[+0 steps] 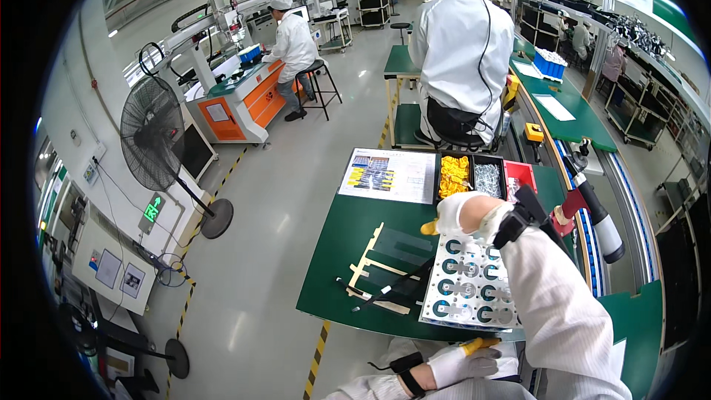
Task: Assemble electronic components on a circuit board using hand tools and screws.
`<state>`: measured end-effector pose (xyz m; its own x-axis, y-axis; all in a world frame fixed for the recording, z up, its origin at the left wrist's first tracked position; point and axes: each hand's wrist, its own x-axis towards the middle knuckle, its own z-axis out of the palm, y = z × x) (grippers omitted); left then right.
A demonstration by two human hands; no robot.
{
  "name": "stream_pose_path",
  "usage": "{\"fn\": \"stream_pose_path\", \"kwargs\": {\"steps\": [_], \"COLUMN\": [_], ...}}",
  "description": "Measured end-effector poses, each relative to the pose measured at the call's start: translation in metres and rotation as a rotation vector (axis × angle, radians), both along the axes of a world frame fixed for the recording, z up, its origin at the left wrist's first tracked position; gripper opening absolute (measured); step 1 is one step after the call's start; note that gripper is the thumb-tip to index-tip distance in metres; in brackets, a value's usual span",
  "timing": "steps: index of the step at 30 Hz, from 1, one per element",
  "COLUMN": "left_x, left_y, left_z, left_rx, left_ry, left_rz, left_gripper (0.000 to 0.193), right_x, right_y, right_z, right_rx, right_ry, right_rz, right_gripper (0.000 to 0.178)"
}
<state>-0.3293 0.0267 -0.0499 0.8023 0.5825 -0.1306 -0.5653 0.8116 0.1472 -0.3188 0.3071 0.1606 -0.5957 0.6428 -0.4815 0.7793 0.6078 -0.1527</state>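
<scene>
My right hand [461,215], in a white glove with a yellow finger cover, is over the far end of a pale fixture plate [429,312]. Its fingers point left and are mostly hidden, so I cannot tell whether they hold anything. Round teal-rimmed spots and grey metal pieces sit in rows on the plate. Low down, my left hand [466,364] lies near my lap, below the table's front edge. It is gloved too, with yellow finger covers and the fingers stretched out; nothing shows in it.
Bins of yellow parts [454,175], clear or silvery small parts [487,179] and a red bin [521,178] stand beyond the plate. An instruction sheet [388,175] and black cable [392,286] lie on the green table [326,267]. A powered screwdriver-like tool [601,222] stands right; a co-worker [463,59] sits ahead.
</scene>
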Motion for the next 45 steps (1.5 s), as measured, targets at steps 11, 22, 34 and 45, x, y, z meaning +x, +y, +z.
{"fn": "stream_pose_path", "kwargs": {"steps": [11, 22, 34, 45], "left_x": [-0.221, -0.249, -0.346, -0.246], "left_y": [-0.007, 0.089, 0.029, 0.01], "left_z": [0.047, 0.028, -0.014, 0.073], "left_rx": [0.419, 0.348, 0.118, 0.835], "left_ry": [1.483, 2.764, 2.228, 2.087], "left_rz": [1.12, 0.079, 0.694, 1.649], "left_gripper": [0.03, 0.101, 0.043, 0.029], "right_x": [0.158, 0.103, 0.139, 0.141], "right_y": [-0.102, -0.221, -0.199, -0.205], "right_z": [-0.025, -0.086, -0.101, -0.066], "right_rx": [0.243, 0.632, 0.658, 0.437], "right_ry": [0.854, 0.808, 0.885, 1.257], "right_rz": [-0.451, -0.07, 0.133, -0.115], "right_gripper": [0.026, 0.032, 0.019, 0.035]}}
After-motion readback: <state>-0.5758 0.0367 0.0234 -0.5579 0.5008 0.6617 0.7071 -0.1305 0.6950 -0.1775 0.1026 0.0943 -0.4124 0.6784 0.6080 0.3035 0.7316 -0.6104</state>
